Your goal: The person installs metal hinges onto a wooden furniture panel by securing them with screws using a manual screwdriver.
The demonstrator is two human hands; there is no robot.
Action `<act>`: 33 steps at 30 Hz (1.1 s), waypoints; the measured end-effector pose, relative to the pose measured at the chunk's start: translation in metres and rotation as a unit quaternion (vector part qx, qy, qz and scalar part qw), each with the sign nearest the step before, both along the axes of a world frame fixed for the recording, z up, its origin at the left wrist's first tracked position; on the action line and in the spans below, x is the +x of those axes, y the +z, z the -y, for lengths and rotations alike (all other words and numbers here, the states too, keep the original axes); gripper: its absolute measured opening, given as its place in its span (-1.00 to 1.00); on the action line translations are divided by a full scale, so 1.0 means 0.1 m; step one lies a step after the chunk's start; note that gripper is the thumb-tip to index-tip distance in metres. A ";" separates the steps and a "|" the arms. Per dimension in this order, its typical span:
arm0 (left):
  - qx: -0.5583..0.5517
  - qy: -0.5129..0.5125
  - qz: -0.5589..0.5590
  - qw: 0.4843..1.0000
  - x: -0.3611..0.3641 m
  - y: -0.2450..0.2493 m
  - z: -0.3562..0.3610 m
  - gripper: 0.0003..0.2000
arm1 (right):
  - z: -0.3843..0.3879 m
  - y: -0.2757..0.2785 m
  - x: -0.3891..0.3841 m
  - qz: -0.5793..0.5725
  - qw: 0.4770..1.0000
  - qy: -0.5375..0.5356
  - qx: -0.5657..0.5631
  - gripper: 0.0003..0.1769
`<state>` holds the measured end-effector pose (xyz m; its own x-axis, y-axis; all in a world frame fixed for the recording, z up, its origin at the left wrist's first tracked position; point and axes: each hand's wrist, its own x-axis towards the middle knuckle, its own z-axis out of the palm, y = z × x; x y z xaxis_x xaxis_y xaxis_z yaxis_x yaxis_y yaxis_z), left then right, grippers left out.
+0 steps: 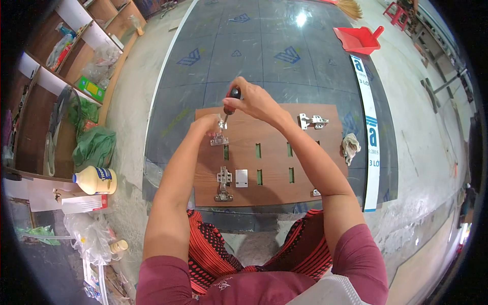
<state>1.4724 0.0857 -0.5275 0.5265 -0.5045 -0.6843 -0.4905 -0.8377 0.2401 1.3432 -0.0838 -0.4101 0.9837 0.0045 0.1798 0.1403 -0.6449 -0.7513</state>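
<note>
A brown wooden board (274, 152) with several slots lies on the dark sheet in front of me. My right hand (249, 99) is wrapped round a screwdriver (234, 96) with a red and black handle, its shaft pointing down at a metal hinge (220, 137) near the board's far left corner. At that hinge my left hand (207, 123) holds its upper part, fingers partly hidden. Another hinge (223, 183) sits at the near left, beside a square metal plate (241, 178). A third hinge (313, 121) rests at the far right.
A crumpled cloth (351, 148) lies right of the board, near a white printed strip (372, 152). Farther off are a red dustpan (360, 40) and a broom (349, 7). Shelves (61, 86) and a glue jug (96, 180) stand at left.
</note>
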 end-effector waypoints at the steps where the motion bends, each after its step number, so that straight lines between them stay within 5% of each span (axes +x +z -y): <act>1: 0.003 0.005 -0.002 1.000 0.00 -0.01 0.00 -0.84 | -0.01 -0.01 -0.02 0.000 1.000 0.000 0.000 -0.57; 3: 0.007 0.010 -0.006 1.000 0.01 -0.03 -0.01 -0.83 | -0.02 -0.02 -0.06 0.133 0.989 0.062 0.006 -0.61; 7: -0.004 0.006 -0.018 1.000 -0.07 0.13 0.03 -0.85 | -0.01 0.06 -0.08 0.118 0.982 0.146 0.001 -0.59; 9: 0.008 -0.004 -0.019 1.000 -0.08 0.15 0.05 -0.86 | -0.04 0.06 -0.06 0.020 0.997 0.078 0.003 -0.55; 13: 0.003 0.002 0.003 1.000 -0.02 0.01 0.01 -0.84 | -0.09 -0.01 -0.06 0.011 0.994 -0.045 -0.103 -0.54; 15: -0.004 0.016 -0.001 1.000 -0.02 0.03 0.01 -0.84 | -0.10 -0.06 -0.08 0.066 0.997 0.003 0.032 -0.56; 19: 0.032 0.015 0.003 0.999 -0.09 0.14 0.07 -0.85 | -0.06 -0.03 -0.07 0.063 0.988 0.097 0.099 -0.55; 21: 0.034 0.007 0.004 0.999 -0.07 0.13 0.07 -0.85 | -0.11 0.13 -0.14 -0.040 0.976 0.085 0.194 -0.58; 22: 0.027 0.003 0.000 1.000 -0.03 0.07 0.06 -0.85 | -0.11 0.09 -0.11 -0.040 0.976 0.085 0.194 -0.58; 24: 0.021 -0.001 -0.005 1.000 0.02 -0.04 0.03 -0.84 | -0.09 0.00 -0.04 0.064 0.998 0.007 -0.025 -0.59; 27: 0.006 0.023 -0.002 1.000 0.09 -0.19 0.01 -0.85 | -0.12 -0.02 -0.07 0.069 0.995 -0.042 -0.058 -0.57; 31: 0.007 0.028 0.006 1.000 0.00 -0.03 0.01 -0.84 | -0.13 -0.02 -0.08 0.007 1.000 -0.028 -0.011 -0.55; 33: 0.006 0.029 0.001 1.000 -0.02 0.02 0.02 -0.83 | -0.11 -0.08 -0.08 0.036 0.995 0.068 0.066 -0.54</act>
